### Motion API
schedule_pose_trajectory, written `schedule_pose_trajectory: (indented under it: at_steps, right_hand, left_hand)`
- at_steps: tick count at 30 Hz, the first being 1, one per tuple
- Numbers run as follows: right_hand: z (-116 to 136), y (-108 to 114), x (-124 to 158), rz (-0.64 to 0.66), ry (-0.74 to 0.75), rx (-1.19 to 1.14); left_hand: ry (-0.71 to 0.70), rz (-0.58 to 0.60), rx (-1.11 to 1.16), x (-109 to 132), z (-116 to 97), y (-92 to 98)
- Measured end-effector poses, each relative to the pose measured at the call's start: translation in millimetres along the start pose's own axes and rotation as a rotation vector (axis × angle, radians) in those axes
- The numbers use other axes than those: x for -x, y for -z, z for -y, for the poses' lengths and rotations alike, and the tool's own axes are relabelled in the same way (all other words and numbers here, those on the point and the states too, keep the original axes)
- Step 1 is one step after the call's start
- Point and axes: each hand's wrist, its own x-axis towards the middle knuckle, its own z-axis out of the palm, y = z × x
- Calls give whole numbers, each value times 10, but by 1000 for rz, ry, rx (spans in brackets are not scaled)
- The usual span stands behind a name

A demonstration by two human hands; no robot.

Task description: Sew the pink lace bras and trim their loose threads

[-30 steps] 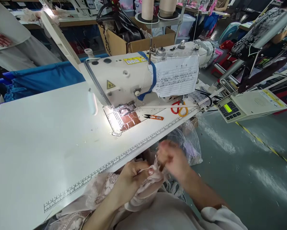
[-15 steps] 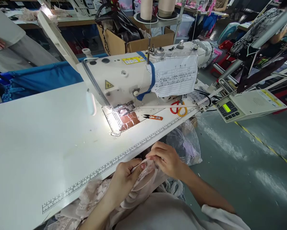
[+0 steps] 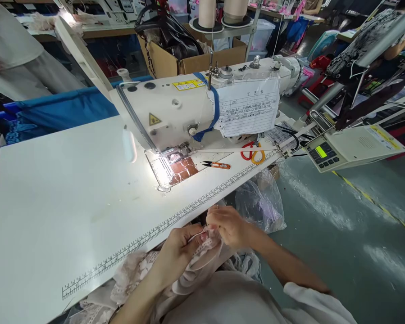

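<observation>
Pale pink lace fabric (image 3: 207,252) is bunched over my lap, below the table's front edge. My left hand (image 3: 180,252) is closed on it, thumb on top, pinching an edge of the lace. Right beside it my right hand (image 3: 229,227) is closed at the same edge, its fingertips partly hidden and a little blurred. More of the lace cloth (image 3: 131,274) spills to the left under my left forearm. Beyond my hands stands a sewing machine (image 3: 168,108), its lamp lighting the needle plate (image 3: 184,171).
Orange-handled thread snips (image 3: 216,165) and scissors with red and yellow handles (image 3: 252,153) lie on the white table (image 3: 70,193). A ruler strip (image 3: 155,236) runs along its front edge. A control panel (image 3: 354,146) juts out right; a plastic bag (image 3: 261,207) hangs below. Another person (image 3: 23,58) stands at far left.
My right hand has turned and curled more at the lace edge, shifting slightly toward me. My left hand keeps its pinch. The person at far left has moved a little.
</observation>
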Motion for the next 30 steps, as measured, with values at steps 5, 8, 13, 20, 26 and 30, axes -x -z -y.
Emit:
schedule_pose_trajectory:
  at_steps: [5, 8, 13, 20, 26, 30]
  right_hand:
    - [-220, 172, 102, -186, -343, 177]
    - [-44, 173, 75, 22, -355, -125]
    - [182, 118, 23, -70, -243, -138]
    - [196, 154, 88, -186, -253, -20]
    - [253, 107, 147, -180, -229, 99]
    - [243, 80, 186, -80, -21, 373]
  left_hand:
    - [10, -7, 27, 29, 14, 13]
    - [9, -5, 18, 19, -16, -7]
    - [29, -123, -6, 32, -16, -1]
    - [-30, -302, -43, 88, -133, -1]
    - [126, -320, 241, 22, -108, -80]
    - [140, -339, 325, -23, -35, -78]
